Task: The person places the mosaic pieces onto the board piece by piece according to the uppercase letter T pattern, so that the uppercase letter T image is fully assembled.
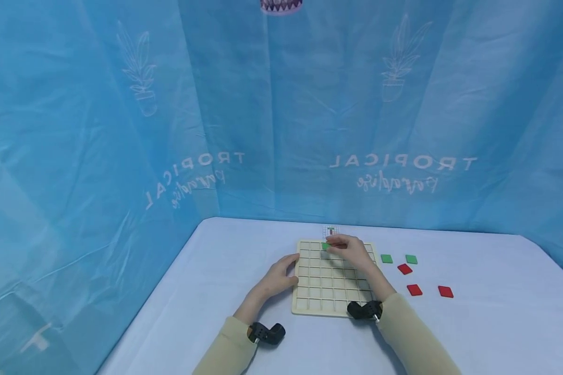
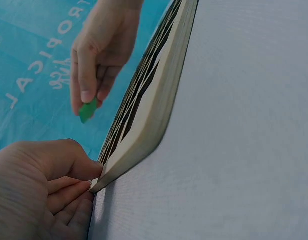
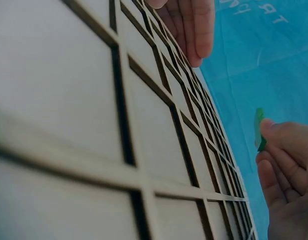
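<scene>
A pale grid board (image 1: 314, 308) with raised square cells lies on the table. At its left edge is my left hand (image 1: 277, 277), its thumb and fingertips set apart along the rim. The left wrist view has that thumb (image 2: 86, 167) at the board's edge. My right hand (image 1: 354, 251) is above the far part of the board and pinches a green square tile (image 1: 326, 246) between thumb and fingers. The same tile (image 3: 259, 130) shows nearly edge-on in the right wrist view, apart from the cells there.
Right of the board lie two green tiles (image 1: 387, 259) and three red tiles (image 1: 415, 290). A small printed grid card (image 1: 330, 230) sits behind the board. Blue printed curtains (image 1: 300, 130) hang beyond the white table (image 1: 492, 312) and along its left side.
</scene>
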The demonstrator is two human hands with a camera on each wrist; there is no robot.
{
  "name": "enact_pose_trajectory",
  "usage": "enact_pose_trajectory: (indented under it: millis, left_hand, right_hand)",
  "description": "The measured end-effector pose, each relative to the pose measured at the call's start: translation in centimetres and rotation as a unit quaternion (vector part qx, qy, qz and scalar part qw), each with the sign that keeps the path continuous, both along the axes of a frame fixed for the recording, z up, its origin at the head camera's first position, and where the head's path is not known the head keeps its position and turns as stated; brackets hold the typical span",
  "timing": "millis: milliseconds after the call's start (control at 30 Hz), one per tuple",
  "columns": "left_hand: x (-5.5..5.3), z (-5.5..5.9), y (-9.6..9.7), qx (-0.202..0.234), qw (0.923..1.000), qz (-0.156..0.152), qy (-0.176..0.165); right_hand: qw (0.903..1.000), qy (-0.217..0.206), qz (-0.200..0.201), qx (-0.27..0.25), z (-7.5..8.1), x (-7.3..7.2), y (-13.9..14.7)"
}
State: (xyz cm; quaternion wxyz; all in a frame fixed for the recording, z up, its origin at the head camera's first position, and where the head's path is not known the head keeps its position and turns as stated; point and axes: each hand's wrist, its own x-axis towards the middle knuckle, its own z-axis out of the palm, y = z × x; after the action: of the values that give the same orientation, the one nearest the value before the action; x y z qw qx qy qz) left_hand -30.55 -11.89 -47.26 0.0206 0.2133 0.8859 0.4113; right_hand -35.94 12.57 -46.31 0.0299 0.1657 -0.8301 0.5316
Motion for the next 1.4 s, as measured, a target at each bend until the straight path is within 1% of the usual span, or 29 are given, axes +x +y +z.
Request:
enact_pose_trajectory:
  millis: [167, 233, 300, 500, 600, 767, 900, 1000, 1100, 1167, 1233, 1300, 1400]
  left_hand:
    - [0.2, 0.1, 0.3, 0.005, 0.9999, 0.004, -0.009]
    - [0.3, 0.1, 0.4, 0.005, 0.9999, 0.006, -0.013]
    - [0.3, 0.2, 0.3, 0.003, 0.9999, 0.008, -0.014]
    - [0.1, 0.2, 0.2, -0.004, 0.9998, 0.011, -0.015]
    - [0.2, 0.2, 0.2, -0.008, 0.9998, 0.011, -0.015]
    - [0.2, 0.2, 0.2, -0.007, 0.9998, 0.012, -0.012]
    - [0.2, 0.2, 0.2, -0.01, 0.9997, 0.016, -0.012]
    - [0.1, 0.3, 0.2, -0.01, 0.9997, 0.017, -0.014]
    - [0.1, 0.2, 0.2, -0.008, 0.9998, 0.014, -0.013]
    - [0.1, 0.2, 0.2, -0.007, 0.9998, 0.012, -0.013]
    - [0.2, 0.2, 0.2, -0.007, 0.9998, 0.012, -0.012]
    - [0.2, 0.2, 0.2, -0.006, 0.9998, 0.012, -0.011]
    - [0.2, 0.2, 0.2, -0.008, 0.9998, 0.013, -0.011]
  right_hand:
    - [0.9998, -0.009, -0.006, 0.015, -1.1, 0.0, 0.1]
    - [0.9998, -0.003, -0.002, 0.02, -1.5, 0.0, 0.2]
    - [0.9995, 0.011, 0.002, 0.029, -1.7, 0.0, 0.1]
    - [0.9961, 0.049, 0.0, 0.073, -1.8, 0.1, -0.4]
    - [0.9942, 0.055, -0.008, 0.092, -1.9, 0.1, -0.5]
    - [0.9918, 0.069, -0.015, 0.106, -1.9, 0.1, -0.7]
    - [0.9894, 0.084, -0.013, 0.118, -1.7, 0.2, -0.7]
    - [0.9917, 0.075, -0.015, 0.103, -1.3, 0.2, -0.7]
    - [0.9974, 0.051, -0.016, 0.049, -0.4, 0.2, -0.6]
    - [0.999, 0.041, -0.015, 0.012, 0.4, 0.2, -0.4]
    - [0.9992, 0.034, -0.018, -0.014, 1.5, 0.3, -0.1]
    - [0.9988, 0.035, -0.022, -0.024, 2.4, 0.4, 0.7]
    - [0.9979, 0.048, -0.038, -0.021, 3.7, 0.5, 2.6]
